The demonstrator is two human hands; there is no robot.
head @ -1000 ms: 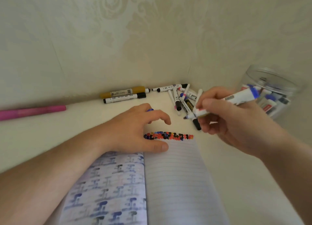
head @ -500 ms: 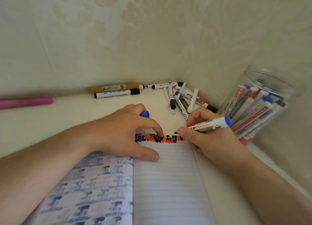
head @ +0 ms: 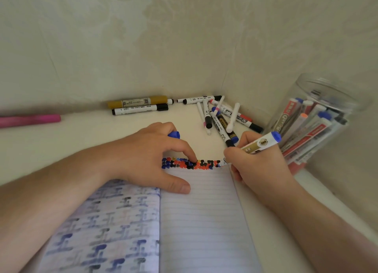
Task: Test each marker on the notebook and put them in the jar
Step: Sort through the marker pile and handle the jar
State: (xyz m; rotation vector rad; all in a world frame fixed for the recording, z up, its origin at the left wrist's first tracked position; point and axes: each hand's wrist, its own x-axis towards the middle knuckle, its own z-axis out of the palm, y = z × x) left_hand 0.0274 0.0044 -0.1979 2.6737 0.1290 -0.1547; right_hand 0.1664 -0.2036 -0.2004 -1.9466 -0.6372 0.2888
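Note:
An open lined notebook [head: 202,215] lies in front of me, with a row of blue, black and red marks [head: 190,163] along its top edge. My right hand [head: 259,166] grips a white marker with a blue end [head: 260,143]; its tip touches the right end of that row. My left hand [head: 151,158] rests on the page, thumb and forefinger pressing it down, and holds a blue cap [head: 173,134] under its fingers. A clear jar [head: 319,117] with several markers in it leans at the right. A pile of loose markers [head: 221,117] lies in the corner.
A gold marker [head: 139,102] and a black-capped white marker [head: 141,109] lie along the wall. A pink pen [head: 30,120] lies far left. Walls close the desk at the back and right.
My right hand came down from above the marker pile to the page and set the marker's tip on the right end of the row. My left hand stayed on the notebook.

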